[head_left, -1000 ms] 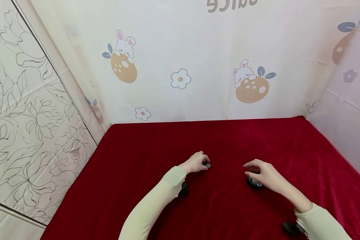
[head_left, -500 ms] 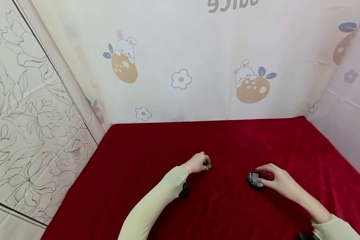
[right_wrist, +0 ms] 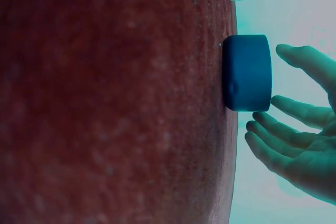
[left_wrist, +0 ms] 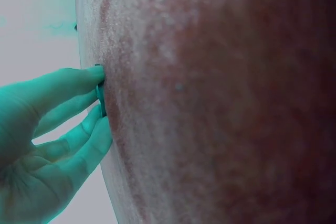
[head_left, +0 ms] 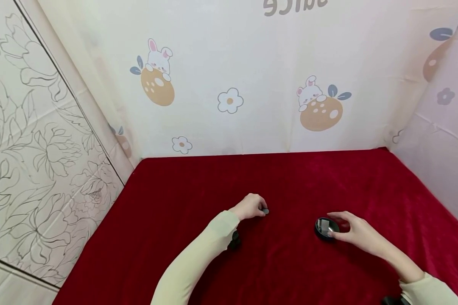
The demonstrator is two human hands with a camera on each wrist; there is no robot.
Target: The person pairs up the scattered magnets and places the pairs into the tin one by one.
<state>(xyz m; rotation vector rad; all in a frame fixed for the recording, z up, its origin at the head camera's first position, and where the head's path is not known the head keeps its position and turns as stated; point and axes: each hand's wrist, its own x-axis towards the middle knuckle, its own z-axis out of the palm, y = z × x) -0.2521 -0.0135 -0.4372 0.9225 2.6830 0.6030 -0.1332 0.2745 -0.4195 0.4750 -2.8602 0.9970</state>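
My left hand (head_left: 249, 206) pinches a small flat grey disc (head_left: 266, 211), low over the red cloth. In the left wrist view the thumb and fingers hold this thin dark disc (left_wrist: 101, 97) by its edges against the cloth; its kind is unclear. To the right stands a round, short black container (head_left: 321, 236) with a shiny, reflecting top or inside. My right hand (head_left: 356, 231) hovers at its right side, thumb and fingers spread loosely. In the right wrist view the fingers stay beside and above the upright container (right_wrist: 247, 73), at most a fingertip near its rim.
A red velvet cloth (head_left: 198, 182) covers the table. Behind it hangs a pale curtain (head_left: 259, 51) printed with rabbits and flowers. A floral panel (head_left: 42, 148) rises at the left, and another pale curtain (head_left: 439, 140) at the right.
My right hand has moved right from over the black container to its right side, leaving more of the top visible. The left hand stays in place with the disc.
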